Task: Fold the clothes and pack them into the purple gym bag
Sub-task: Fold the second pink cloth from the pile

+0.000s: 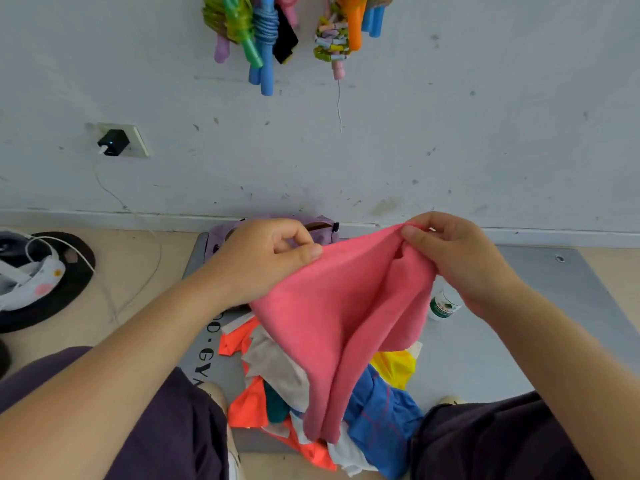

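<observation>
Above the grey mat (519, 341) on the floor, we hold a pink garment (346, 306) up by its top edge, our two hands apart at either end of it. Our left hand (266, 258) pinches the cloth between thumb and curled fingers, and our right hand (453, 254) grips the opposite corner the same way, so the fabric sags between them and hangs down in long folds. Its lower end touches a loose pile of clothes (311, 393) on the mat: orange, white, blue, yellow and teal pieces lying tangled between our knees. Behind our left hand, against the wall, sits the purple gym bag (325, 230), mostly hidden by the hand; we cannot tell whether its zip is open. A small white bottle with a green label (445, 303) stands on the mat just beside our right wrist. Coloured skipping ropes (263, 32) hang on the wall, and a black charger (112, 143) is plugged into a socket to the left.
</observation>
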`<state>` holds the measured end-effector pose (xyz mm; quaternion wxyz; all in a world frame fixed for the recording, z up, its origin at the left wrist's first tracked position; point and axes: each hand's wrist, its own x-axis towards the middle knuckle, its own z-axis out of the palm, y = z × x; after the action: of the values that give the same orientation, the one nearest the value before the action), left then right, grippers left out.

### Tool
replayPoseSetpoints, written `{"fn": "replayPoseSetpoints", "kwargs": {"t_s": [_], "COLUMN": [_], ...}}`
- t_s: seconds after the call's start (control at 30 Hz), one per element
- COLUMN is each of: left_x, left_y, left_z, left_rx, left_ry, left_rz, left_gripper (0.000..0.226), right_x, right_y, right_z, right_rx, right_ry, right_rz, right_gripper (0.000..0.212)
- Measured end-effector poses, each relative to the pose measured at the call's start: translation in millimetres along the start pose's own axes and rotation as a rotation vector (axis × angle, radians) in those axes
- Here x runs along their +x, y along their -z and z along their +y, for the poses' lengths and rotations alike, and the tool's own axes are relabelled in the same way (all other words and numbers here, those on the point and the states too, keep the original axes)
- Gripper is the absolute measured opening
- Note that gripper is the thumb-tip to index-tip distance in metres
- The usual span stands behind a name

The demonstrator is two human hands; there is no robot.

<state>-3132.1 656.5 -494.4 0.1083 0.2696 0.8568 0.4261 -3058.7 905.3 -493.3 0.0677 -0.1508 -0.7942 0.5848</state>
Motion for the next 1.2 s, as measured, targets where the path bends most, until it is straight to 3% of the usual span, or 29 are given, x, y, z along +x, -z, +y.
{"fn": "replayPoseSetpoints", "kwargs": {"t_s": [0.13,0.23,0.33,0.53,0.6,0.7,0.83,0.97,1.03,1.13,1.2], "left_x": [-2.7,-4.6,-5.8,0.1,0.8,0.2,1.2,-1.1,-2.7,0.0,2.5], "left_y": [-13.6,-22.7,-22.9,-8.2,-5.9,-7.3,-13.3,-24.6,-29.2,-24.3,-16.7], "left_z": [5.9,11.4,13.3,3.3,0.7,0.1,2.5,7.6,9.6,7.0,3.4], "left_rx": [-0.072,-0.141,-0.159,-0.108,-0.088,-0.119,-0.160,-0.273,-0.288,-0.255,-0.239], "left_ry": [-0.037,-0.079,-0.099,-0.020,-0.016,-0.008,-0.004,0.033,0.039,0.031,0.048], "left_rz": [-0.049,-0.098,-0.124,-0.044,-0.031,-0.009,0.039,-0.243,-0.351,-0.289,-0.187], "left_gripper": [0.018,0.017,0.016,0.021,0.021,0.020,0.007,0.038,0.032,0.015,0.018], "right_x": [-15.3,-27.0,-26.9,-8.8,-6.4,-8.7,-13.0,-22.2,-25.1,-26.0,-25.6], "right_y": [-14.9,-33.8,-40.2,-10.8,-5.0,-3.2,-7.0,-16.2,-19.6,-21.9,-22.3], "right_z": [-3.4,-4.3,-4.0,-6.9,-5.2,-3.2,-4.5,-10.2,-11.3,-12.4,-12.0], "right_rx": [0.007,-0.017,-0.044,0.048,0.034,0.041,-0.044,0.103,0.146,0.149,0.074], "right_ry": [0.020,0.027,-0.009,-0.083,-0.087,-0.077,0.047,0.052,0.055,0.057,0.041], "right_rz": [-0.335,-0.523,-0.477,-0.181,-0.157,-0.200,-0.254,-0.438,-0.496,-0.506,-0.462], "right_gripper": [0.039,0.031,0.007,0.007,0.006,0.008,0.042,0.047,0.048,0.043,0.037]}}
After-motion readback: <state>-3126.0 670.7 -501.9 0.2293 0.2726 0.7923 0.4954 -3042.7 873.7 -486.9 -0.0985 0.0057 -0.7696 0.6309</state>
